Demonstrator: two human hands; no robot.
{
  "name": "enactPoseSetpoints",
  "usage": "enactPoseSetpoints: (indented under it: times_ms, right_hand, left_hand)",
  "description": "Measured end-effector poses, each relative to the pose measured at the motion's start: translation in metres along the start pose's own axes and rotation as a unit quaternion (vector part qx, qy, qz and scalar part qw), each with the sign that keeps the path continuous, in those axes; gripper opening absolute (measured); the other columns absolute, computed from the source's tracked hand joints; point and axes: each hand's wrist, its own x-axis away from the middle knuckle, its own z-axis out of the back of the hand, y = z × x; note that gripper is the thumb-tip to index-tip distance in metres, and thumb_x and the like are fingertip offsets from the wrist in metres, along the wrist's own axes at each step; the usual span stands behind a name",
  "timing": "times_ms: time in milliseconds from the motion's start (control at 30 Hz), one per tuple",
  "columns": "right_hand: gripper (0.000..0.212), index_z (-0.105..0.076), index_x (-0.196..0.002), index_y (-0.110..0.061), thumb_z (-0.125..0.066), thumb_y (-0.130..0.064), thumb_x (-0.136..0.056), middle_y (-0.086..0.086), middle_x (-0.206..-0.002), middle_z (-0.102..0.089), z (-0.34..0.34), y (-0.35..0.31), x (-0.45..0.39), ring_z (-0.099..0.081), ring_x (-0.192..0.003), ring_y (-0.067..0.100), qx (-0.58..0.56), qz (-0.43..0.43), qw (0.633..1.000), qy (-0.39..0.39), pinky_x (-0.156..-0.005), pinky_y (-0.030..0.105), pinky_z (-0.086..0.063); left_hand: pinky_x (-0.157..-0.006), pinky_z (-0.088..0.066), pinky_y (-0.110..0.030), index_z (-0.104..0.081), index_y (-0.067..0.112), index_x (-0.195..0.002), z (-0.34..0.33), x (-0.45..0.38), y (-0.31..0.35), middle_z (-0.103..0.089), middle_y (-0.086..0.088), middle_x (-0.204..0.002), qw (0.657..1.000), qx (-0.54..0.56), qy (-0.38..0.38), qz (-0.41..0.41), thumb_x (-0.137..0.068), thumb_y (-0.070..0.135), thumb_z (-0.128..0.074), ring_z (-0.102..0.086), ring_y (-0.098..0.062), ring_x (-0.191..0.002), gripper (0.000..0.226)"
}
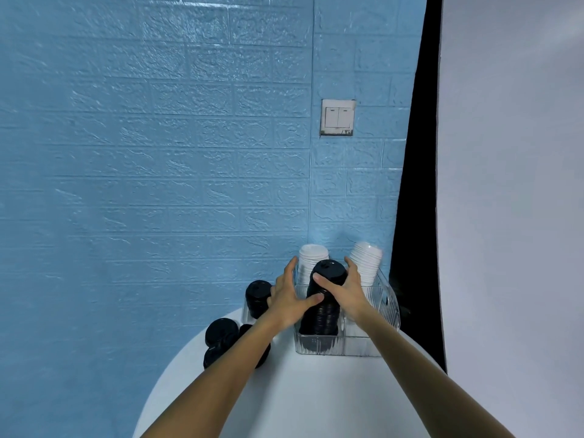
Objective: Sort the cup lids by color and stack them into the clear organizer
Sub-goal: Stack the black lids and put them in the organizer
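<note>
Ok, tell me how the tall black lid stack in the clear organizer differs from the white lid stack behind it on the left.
The tall stack of black plastic cup lids stands at the clear organizer's front, held between both hands; the left stack of white plastic cup lids stands at the back. The left hand and right hand wrap the black stack; nothing grips the white one. Both stand upright inside the organizer.

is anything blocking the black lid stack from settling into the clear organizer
Nothing visible does. The black lid stack already stands inside the clear organizer, in its near left part, held by the left hand and right hand. The white lid stacks stand behind it.
</note>
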Motion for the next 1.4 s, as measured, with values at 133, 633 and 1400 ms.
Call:
enactPoseSetpoints:
  times_ms: [133,633,1400]
  right_hand:
    - [0.132,-0.016,-0.159,-0.024,-0.093,-0.057,-0.057,0.006,-0.160,-0.030,0.001,0.002,0.001,-0.034,-0.146,0.022,-0.037,-0.007,0.999,-0.004,-0.121,0.048,-0.031]
    - [0.097,-0.030,-0.154,-0.028,-0.058,-0.074,-0.073,-0.009,-0.154,-0.035,0.016,-0.020,0.090,-0.032,-0.143,0.012,0.069,0.147,0.982,0.099,-0.121,0.042,-0.025]
    - [0.124,-0.009,-0.156,-0.043,-0.074,-0.079,-0.057,-0.023,-0.157,-0.014,-0.157,0.021,0.274,-0.012,-0.145,0.000,0.286,0.214,0.851,-0.386,-0.120,0.028,-0.013]
  left_hand:
    - [-0.119,-0.024,-0.053,-0.001,0.056,-0.150,0.001,-0.001,-0.002,-0.026,-0.003,-0.161,1.000,0.004,0.003,-0.005,-0.072,0.063,-0.078,-0.023,-0.034,-0.147,0.110]
    - [-0.119,-0.020,-0.050,-0.011,0.052,-0.153,0.107,0.068,-0.014,-0.028,0.001,-0.160,0.995,-0.077,0.055,-0.031,-0.082,0.070,-0.064,-0.023,-0.024,-0.148,0.090]
    - [-0.118,-0.018,-0.036,-0.034,0.069,-0.130,0.115,0.266,-0.162,-0.036,0.015,-0.152,0.987,-0.134,0.037,0.084,-0.077,0.079,-0.039,-0.025,-0.008,-0.147,0.055]
